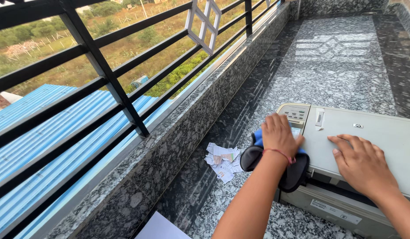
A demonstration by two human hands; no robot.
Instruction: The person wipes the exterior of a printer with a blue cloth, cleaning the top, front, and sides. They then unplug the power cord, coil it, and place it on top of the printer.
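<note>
A grey printer point(373, 146) sits on the granite floor at the lower right. My left hand point(279, 134) presses flat on a blue and black cloth point(293, 175) draped over the printer's left edge, next to its button panel point(294, 112). A red thread band circles that wrist. My right hand point(362, 161) rests palm down on the printer's lid, fingers spread and holding nothing.
A small heap of torn paper scraps point(223, 160) lies on the floor left of the printer. A white sheet point(160, 228) shows at the bottom edge. A low granite ledge point(187, 128) with a black metal railing point(103, 75) runs along the left.
</note>
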